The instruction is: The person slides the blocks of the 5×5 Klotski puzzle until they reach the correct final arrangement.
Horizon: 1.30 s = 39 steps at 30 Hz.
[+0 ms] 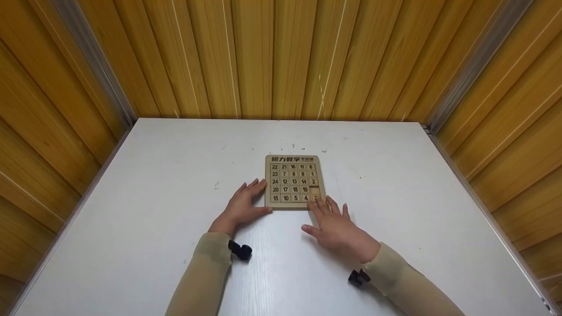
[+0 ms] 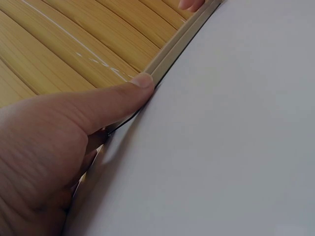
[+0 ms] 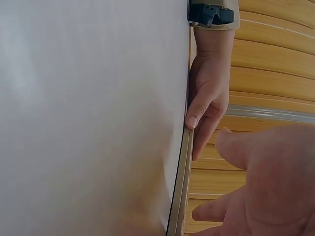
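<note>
A wooden number slide puzzle point(image 1: 290, 205) lies flat on the white table, its numbered tiles in rows under a printed heading. One cell stands empty at the right end of the fourth row. My left hand point(image 1: 241, 205) holds the puzzle's lower left corner, fingers along the left side and thumb at the bottom edge. In the left wrist view the thumb point(image 2: 118, 101) presses against the frame's edge. My right hand point(image 1: 338, 228) reaches over the lower right corner, fingertips on the bottom-row tiles and partly covering the last one. Its thumb stays apart from the puzzle.
The white table point(image 1: 175, 175) extends around the puzzle, with small dark marks point(image 1: 303, 148) beyond its top edge. Yellow wood-look panels point(image 1: 254, 61) stand behind and at both sides. Each wrist carries a small black camera point(image 1: 240, 250).
</note>
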Each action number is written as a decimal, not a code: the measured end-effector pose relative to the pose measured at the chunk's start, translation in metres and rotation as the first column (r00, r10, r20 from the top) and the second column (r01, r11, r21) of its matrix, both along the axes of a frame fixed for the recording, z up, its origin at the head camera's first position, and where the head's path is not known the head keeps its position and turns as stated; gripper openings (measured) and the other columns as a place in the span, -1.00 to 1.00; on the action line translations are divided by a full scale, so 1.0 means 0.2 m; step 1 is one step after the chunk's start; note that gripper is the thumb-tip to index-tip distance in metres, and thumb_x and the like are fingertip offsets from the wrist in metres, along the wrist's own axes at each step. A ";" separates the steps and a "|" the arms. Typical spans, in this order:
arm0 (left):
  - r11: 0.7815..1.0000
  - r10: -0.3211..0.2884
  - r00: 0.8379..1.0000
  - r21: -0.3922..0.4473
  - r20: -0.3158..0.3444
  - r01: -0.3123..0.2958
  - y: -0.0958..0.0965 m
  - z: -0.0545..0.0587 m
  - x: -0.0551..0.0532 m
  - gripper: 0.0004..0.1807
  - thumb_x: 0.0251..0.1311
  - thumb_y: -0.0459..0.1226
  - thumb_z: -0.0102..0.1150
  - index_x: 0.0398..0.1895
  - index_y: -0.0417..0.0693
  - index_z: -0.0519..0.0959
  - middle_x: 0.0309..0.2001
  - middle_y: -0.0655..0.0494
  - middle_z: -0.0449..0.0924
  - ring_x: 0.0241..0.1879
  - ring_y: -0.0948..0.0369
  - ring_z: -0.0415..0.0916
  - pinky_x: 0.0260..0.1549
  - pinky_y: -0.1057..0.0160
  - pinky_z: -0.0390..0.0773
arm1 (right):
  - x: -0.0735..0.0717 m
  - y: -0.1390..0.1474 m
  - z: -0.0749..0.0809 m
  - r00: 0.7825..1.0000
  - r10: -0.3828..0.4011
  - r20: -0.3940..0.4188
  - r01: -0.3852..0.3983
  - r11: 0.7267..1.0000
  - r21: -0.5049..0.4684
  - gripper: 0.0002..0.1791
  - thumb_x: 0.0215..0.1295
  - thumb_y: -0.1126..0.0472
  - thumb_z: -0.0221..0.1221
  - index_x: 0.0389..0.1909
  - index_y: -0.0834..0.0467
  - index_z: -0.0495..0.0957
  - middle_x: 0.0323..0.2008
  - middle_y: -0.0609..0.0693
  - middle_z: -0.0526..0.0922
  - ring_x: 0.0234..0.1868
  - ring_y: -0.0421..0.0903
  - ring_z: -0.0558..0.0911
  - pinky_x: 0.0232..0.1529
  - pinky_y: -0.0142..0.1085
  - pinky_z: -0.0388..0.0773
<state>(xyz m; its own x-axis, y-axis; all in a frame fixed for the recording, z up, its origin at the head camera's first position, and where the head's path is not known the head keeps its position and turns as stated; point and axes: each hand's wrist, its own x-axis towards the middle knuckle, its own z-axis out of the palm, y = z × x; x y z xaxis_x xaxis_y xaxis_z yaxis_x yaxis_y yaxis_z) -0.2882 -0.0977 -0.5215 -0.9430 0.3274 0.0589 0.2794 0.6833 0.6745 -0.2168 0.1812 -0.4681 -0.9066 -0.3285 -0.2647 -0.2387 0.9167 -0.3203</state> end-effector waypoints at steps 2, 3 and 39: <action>1.000 0.001 1.000 0.000 0.000 -0.001 0.00 0.00 0.00 0.01 0.09 -0.01 0.50 0.58 -0.03 0.23 0.60 0.07 0.19 0.65 0.06 0.00 0.69 -0.04 -0.17 | 0.00 0.00 0.00 1.000 -0.001 0.002 0.001 1.000 0.003 -0.09 0.52 -0.28 -0.01 0.66 0.10 -0.06 0.67 0.21 -0.12 0.68 0.30 -0.24 0.56 0.45 -0.41; 1.000 0.001 1.000 0.000 0.001 -0.001 0.00 0.00 0.00 0.01 0.09 -0.01 0.51 0.59 -0.02 0.23 0.61 0.08 0.19 0.65 0.07 0.00 0.69 -0.04 -0.17 | 0.00 0.00 0.00 1.000 -0.001 0.002 0.001 1.000 0.006 -0.09 0.52 -0.29 -0.01 0.66 0.10 -0.06 0.67 0.21 -0.12 0.68 0.30 -0.24 0.56 0.45 -0.41; 1.000 -0.007 1.000 0.004 -0.014 0.007 0.00 -0.01 0.00 -0.01 0.11 -0.01 0.50 0.58 -0.04 0.24 0.59 0.08 0.22 0.65 0.07 0.03 0.69 -0.05 -0.17 | -0.15 -0.01 -0.04 1.000 -0.014 -0.011 0.014 1.000 -0.027 -0.09 0.52 -0.29 -0.02 0.66 0.09 -0.05 0.68 0.18 -0.19 0.68 0.29 -0.28 0.54 0.47 -0.45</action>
<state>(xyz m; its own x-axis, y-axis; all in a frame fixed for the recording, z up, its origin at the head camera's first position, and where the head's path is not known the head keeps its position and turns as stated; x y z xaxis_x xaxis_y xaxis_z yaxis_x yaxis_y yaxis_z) -0.2886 -0.0983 -0.5245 -0.9397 0.3340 0.0739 0.2941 0.6784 0.6733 -0.2464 0.1790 -0.4767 -0.9139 -0.3228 -0.2463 -0.2297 0.9112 -0.3420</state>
